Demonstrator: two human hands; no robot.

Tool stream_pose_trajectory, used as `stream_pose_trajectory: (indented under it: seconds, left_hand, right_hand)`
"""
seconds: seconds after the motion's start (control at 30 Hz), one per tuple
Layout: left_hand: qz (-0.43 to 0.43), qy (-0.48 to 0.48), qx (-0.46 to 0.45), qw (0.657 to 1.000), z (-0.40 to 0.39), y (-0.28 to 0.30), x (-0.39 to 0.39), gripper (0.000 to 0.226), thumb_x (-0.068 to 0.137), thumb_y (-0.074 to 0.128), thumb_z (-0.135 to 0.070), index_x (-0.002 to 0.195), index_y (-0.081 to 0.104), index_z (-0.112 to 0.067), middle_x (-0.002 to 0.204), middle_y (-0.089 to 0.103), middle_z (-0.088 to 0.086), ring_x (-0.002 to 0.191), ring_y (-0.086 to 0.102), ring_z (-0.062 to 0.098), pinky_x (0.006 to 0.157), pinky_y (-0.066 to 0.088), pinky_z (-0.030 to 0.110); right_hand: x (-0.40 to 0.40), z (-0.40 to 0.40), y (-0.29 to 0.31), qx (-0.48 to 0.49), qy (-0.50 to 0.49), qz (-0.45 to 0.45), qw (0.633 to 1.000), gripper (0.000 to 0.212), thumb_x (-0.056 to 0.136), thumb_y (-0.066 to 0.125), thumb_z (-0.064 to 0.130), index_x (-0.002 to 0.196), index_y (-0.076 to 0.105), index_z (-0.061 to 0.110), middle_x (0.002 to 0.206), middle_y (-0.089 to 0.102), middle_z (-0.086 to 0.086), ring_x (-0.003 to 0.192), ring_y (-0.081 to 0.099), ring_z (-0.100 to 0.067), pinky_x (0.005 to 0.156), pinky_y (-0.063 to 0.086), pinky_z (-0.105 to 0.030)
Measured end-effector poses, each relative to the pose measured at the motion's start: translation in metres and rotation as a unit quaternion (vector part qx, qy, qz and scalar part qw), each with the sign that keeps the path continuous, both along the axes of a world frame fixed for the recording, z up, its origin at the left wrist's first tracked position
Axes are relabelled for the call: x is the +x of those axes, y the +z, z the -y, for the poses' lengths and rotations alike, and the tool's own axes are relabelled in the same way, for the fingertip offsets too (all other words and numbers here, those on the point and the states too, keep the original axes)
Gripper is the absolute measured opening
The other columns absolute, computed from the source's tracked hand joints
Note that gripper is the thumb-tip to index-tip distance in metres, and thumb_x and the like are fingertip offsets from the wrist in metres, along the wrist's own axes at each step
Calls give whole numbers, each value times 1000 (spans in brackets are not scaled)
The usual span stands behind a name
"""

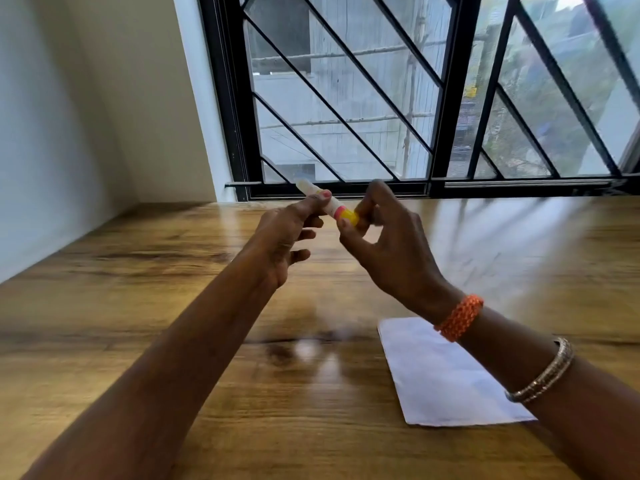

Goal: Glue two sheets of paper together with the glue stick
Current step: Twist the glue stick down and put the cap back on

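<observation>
The glue stick [327,202] is being pinched by the left hand [287,233] while its yellow end [348,216] is being gripped by the right hand [384,244], probably for twisting; the paper [440,372] is waiting to be glued.

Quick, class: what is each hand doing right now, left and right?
Left hand: pinches the glue stick by its white body.
Right hand: pinches the stick's yellow end.
</observation>
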State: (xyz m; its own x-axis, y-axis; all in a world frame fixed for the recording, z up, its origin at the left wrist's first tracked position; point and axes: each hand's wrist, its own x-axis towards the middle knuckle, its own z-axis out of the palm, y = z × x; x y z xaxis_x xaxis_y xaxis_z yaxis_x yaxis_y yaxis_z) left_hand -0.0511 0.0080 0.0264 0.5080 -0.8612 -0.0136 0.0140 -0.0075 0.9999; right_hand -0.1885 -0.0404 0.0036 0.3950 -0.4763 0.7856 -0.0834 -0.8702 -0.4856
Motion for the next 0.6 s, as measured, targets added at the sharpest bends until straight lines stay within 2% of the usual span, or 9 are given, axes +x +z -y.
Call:
stream_pose_trajectory:
  seconds: [0.03,0.1,0.17,0.2,0.3,0.37,0.43,0.5,0.6]
  left_hand:
    - [1,13,6,1000,-1,0,-2,23,76,66,-44,76,64,-21,77,57,-5,79,49,13,61,36,29]
    - [3,31,19,999,-2,1,-5,23,75,68,-44,72,64,-22,77,56,-6,77,48,13,61,34,29]
    - [3,38,25,999,-4,0,-10,24,75,68,-46,75,67,-22,80,56,-6,77,46,13,61,33,29]
    - [-4,35,20,999,-5,0,-12,27,75,68,-46,82,68,-20,82,57,-6,79,47,13,61,34,29]
    - [-49,-4,-16,999,-4,-2,-17,40,79,66,-41,108,65,-14,93,60,-6,93,52,14,67,42,28]
    - [-82,-45,-30,995,-3,-3,-21,34,85,60,-33,113,62,-14,101,63,-5,102,52,15,73,44,30]
    - [-111,-76,-31,990,-3,-4,-24,24,90,54,-28,108,63,-15,106,64,-2,109,52,17,80,44,33]
    - [-138,-86,-38,986,-3,-3,-24,16,91,52,-24,98,64,-16,100,64,-1,110,54,16,84,44,35]
    - [-146,-70,-46,986,-3,-2,-20,16,88,57,-27,97,64,-16,94,66,-3,102,56,14,76,45,30]
  right_hand:
    - [-2,3,-1,-125,-44,-48,990,18,85,64,12,91,48,16,73,60,-2,66,55,-14,72,44,-32]
    - [-7,13,-1,-366,-156,-138,907,22,82,61,6,98,50,17,75,61,-4,76,57,-23,85,31,-40]
    - [-12,22,1,-471,-209,-173,839,22,82,57,4,97,48,17,77,62,-7,80,60,-27,86,29,-41]
    - [-14,24,2,-470,-217,-165,839,21,82,58,5,96,48,17,77,62,-6,81,61,-28,86,29,-41]
    - [-14,23,0,-312,-163,-91,931,10,79,62,12,86,55,12,74,60,0,75,59,-24,84,30,-41]
    - [-13,21,1,-163,-91,-31,982,13,80,65,15,81,53,11,70,58,5,67,58,-16,81,38,-44]
    - [-10,18,4,-56,-24,13,998,19,83,67,14,80,50,8,67,58,-1,63,59,-18,69,49,-40]
    - [-5,14,5,15,16,40,999,21,85,67,13,80,47,7,69,59,-8,61,61,-22,55,50,-37]
    - [-2,11,3,66,26,49,996,22,87,66,16,81,46,8,70,63,-9,60,63,-19,52,50,-35]
